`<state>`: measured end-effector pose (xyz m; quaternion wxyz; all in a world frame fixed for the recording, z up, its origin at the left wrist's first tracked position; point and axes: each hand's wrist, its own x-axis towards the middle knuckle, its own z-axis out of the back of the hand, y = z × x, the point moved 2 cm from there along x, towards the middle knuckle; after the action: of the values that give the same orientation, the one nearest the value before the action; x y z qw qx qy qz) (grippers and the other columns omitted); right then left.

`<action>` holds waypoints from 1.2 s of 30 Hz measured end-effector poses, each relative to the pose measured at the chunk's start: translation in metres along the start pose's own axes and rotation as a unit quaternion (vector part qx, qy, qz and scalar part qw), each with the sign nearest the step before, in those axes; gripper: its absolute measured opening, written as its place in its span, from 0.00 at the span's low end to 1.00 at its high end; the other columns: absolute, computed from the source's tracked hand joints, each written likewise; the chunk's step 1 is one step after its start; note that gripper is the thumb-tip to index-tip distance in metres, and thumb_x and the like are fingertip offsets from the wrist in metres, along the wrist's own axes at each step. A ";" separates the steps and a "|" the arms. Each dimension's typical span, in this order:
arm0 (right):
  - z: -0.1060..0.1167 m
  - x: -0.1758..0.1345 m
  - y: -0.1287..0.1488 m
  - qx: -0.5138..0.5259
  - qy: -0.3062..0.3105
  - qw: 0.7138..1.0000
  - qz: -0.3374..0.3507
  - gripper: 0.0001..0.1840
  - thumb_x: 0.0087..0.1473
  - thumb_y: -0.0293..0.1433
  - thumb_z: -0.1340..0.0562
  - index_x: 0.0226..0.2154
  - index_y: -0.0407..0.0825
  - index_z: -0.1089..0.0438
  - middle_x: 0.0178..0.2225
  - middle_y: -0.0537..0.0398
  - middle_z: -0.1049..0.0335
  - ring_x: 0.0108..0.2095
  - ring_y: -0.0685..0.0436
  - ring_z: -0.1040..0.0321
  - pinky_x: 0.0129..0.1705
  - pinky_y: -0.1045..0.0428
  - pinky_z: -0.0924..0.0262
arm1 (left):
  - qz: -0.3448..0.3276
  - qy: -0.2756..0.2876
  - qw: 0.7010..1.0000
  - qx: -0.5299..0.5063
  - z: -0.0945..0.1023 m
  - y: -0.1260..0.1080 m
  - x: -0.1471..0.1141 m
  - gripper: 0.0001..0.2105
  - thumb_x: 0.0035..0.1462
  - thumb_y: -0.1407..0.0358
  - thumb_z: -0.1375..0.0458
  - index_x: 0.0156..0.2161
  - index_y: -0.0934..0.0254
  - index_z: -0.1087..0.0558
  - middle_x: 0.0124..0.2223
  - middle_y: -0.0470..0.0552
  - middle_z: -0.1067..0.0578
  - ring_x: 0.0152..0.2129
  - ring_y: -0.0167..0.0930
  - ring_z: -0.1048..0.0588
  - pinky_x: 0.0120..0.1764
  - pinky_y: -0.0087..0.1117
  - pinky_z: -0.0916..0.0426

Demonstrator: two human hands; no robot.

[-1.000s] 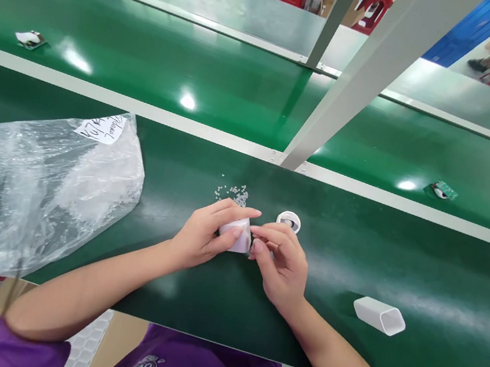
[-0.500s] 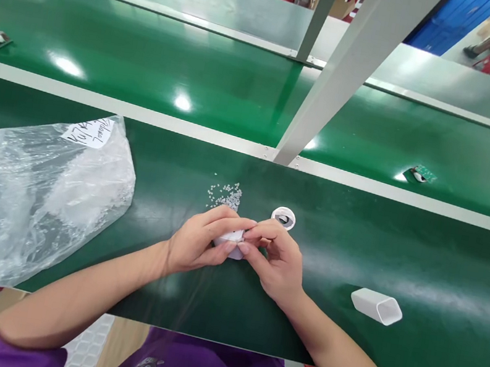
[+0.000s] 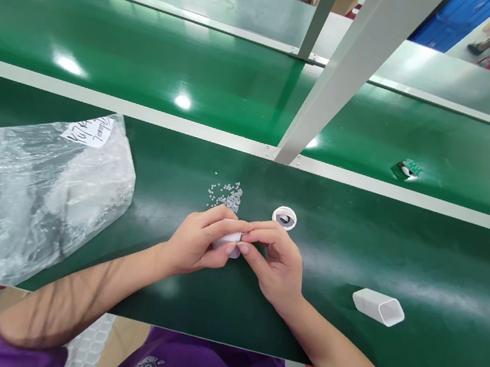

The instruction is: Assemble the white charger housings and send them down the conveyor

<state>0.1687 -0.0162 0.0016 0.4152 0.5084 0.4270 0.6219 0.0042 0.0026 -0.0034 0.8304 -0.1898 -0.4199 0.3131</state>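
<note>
Low over the green work surface, my left hand [image 3: 202, 239] is closed around a small white plastic housing [image 3: 228, 240], thumb on the near side and fingers over the far side. My right hand [image 3: 275, 260] meets it from the right, its thumb and forefinger pinched at the housing's right end. Whatever sits between those fingertips is too small to make out. Just beyond my hands lies a scatter of tiny translucent pieces [image 3: 229, 196]. A white ring [image 3: 284, 218] with a dark and pale centre rests behind my right hand.
A hollow white plastic tube [image 3: 377, 306] lies to the right. On the left spreads a large clear plastic bag [image 3: 35, 198] with a handwritten label. A grey post [image 3: 338, 74] rises beyond my hands. Small circuit boards [image 3: 410, 168] lie on the belt [image 3: 142, 66] behind the rail.
The circuit boards on the far belt have shifted left. My hands stay in nearly the same spot, with the white housing slightly turned between them.
</note>
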 end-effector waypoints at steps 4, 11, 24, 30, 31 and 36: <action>0.000 0.000 -0.002 0.024 0.009 0.999 -0.023 0.02 0.56 0.33 0.34 0.32 0.53 0.26 0.35 0.54 0.26 0.35 0.47 0.28 0.38 0.49 0.29 | 0.000 -0.003 1.000 0.014 -0.001 0.000 -0.002 0.13 0.65 0.63 0.51 0.50 0.61 0.30 0.36 0.50 0.26 0.28 0.26 0.26 0.28 0.24 0.30; -0.002 -0.001 0.000 0.031 0.006 0.999 -0.029 0.02 0.57 0.30 0.35 0.32 0.52 0.27 0.34 0.55 0.26 0.35 0.48 0.28 0.38 0.51 0.30 | 0.000 -0.012 0.999 0.047 0.000 -0.004 0.000 0.11 0.64 0.66 0.51 0.47 0.62 0.30 0.35 0.50 0.26 0.27 0.26 0.26 0.28 0.24 0.30; -0.008 -0.001 -0.002 0.034 -0.007 0.997 -0.064 0.04 0.58 0.33 0.37 0.32 0.51 0.28 0.33 0.56 0.27 0.32 0.49 0.29 0.33 0.53 0.30 | 0.071 -0.021 0.997 -0.018 -0.006 0.001 -0.003 0.12 0.65 0.63 0.52 0.42 0.63 0.26 0.32 0.49 0.25 0.27 0.26 0.27 0.30 0.26 0.31; 0.039 0.023 -0.013 -0.362 0.000 0.932 0.012 0.08 0.60 0.37 0.39 0.37 0.51 0.26 0.36 0.50 0.27 0.37 0.42 0.31 0.41 0.46 0.34 | 0.260 0.041 0.937 -0.229 -0.009 0.014 -0.004 0.19 0.65 0.53 0.53 0.44 0.63 0.25 0.34 0.50 0.23 0.25 0.27 0.27 0.27 0.27 0.31; 0.048 0.025 -0.018 -0.433 0.000 0.902 -0.007 0.10 0.59 0.38 0.39 0.39 0.50 0.27 0.39 0.48 0.29 0.38 0.40 0.32 0.39 0.46 0.35 | 0.279 0.037 0.924 -0.257 -0.009 0.015 -0.004 0.19 0.65 0.52 0.52 0.44 0.63 0.25 0.33 0.49 0.23 0.24 0.27 0.27 0.25 0.26 0.32; 0.061 0.026 -0.034 -0.538 0.072 0.836 -0.085 0.14 0.57 0.43 0.39 0.37 0.50 0.33 0.39 0.47 0.32 0.37 0.39 0.32 0.24 0.52 0.45 | 0.338 0.038 0.863 -0.373 -0.012 0.013 -0.006 0.18 0.63 0.51 0.49 0.46 0.62 0.27 0.28 0.46 0.27 0.20 0.27 0.26 0.19 0.25 0.31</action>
<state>0.2280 0.0246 -0.0162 0.6424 0.1208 0.0956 0.7507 0.0070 0.0076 -0.0211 0.5563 -0.6274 -0.3838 0.3867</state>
